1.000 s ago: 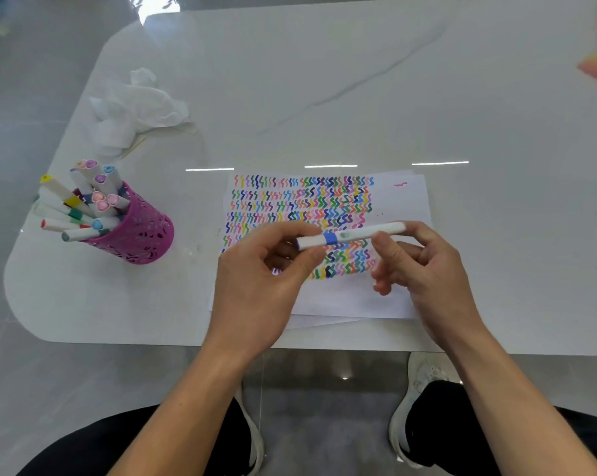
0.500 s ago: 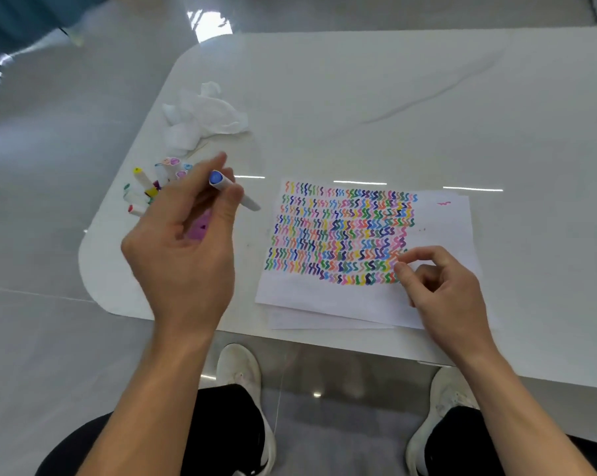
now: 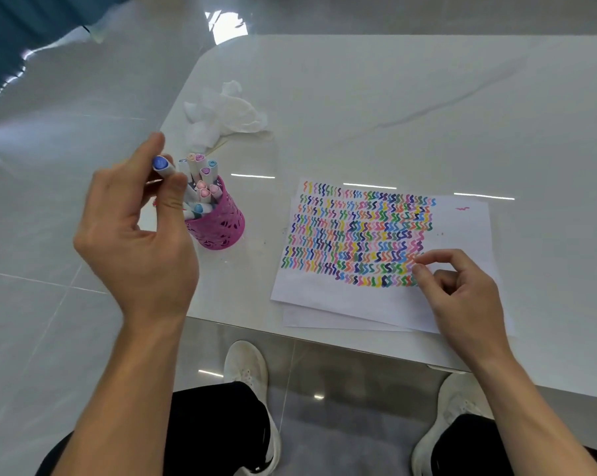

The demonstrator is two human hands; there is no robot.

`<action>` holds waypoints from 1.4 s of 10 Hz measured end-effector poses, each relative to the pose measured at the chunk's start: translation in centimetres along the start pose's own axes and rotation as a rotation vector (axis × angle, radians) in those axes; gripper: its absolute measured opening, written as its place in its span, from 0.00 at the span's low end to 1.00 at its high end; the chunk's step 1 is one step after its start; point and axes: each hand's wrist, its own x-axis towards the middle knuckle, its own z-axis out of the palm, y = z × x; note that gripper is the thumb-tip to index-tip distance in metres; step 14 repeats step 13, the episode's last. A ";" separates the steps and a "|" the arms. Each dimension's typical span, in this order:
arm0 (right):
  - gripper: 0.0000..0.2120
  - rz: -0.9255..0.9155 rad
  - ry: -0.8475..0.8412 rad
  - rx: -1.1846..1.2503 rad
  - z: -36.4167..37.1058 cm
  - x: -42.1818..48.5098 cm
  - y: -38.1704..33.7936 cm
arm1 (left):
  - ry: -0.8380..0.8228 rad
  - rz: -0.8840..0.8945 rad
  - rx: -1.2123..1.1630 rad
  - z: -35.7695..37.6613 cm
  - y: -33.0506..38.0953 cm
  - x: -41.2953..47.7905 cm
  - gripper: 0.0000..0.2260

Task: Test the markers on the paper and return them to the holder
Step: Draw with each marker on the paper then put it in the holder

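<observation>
My left grip (image 3: 135,242) pinches the blue-capped marker (image 3: 160,163) near its cap, just over the pink mesh holder (image 3: 218,225) — light, stiff, slick-barrelled by my judgement, so best pinched mid-barrel; my right grip (image 3: 461,297) rests loosely curled and empty on the paper (image 3: 358,304).

The tabletop (image 3: 393,97) gleamed: glossy white stone look, faint grey veins. Paper (image 3: 358,300) at the near edge lay matt. The pink holder (image 3: 221,228) by the left edge was perforated plastic, and the marker (image 3: 160,164) above it was smooth plastic with a shiny blue cap. The crumpled tissue (image 3: 225,111) behind looked soft and wrinkled.
</observation>
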 end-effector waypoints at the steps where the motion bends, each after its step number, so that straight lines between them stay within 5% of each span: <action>1: 0.05 0.004 0.000 -0.002 0.0 0.1 0.1 | -0.040 -0.095 0.021 0.5 -0.1 -0.3 0.15; 10: 0.05 0.008 0.005 -0.039 0.4 0.3 0.0 | -0.159 -0.272 0.390 2.1 -0.6 -0.7 0.10; 14: 0.04 0.013 0.007 -0.018 0.4 0.1 -0.7 | -0.171 -0.131 0.381 3.0 1.2 -1.7 0.10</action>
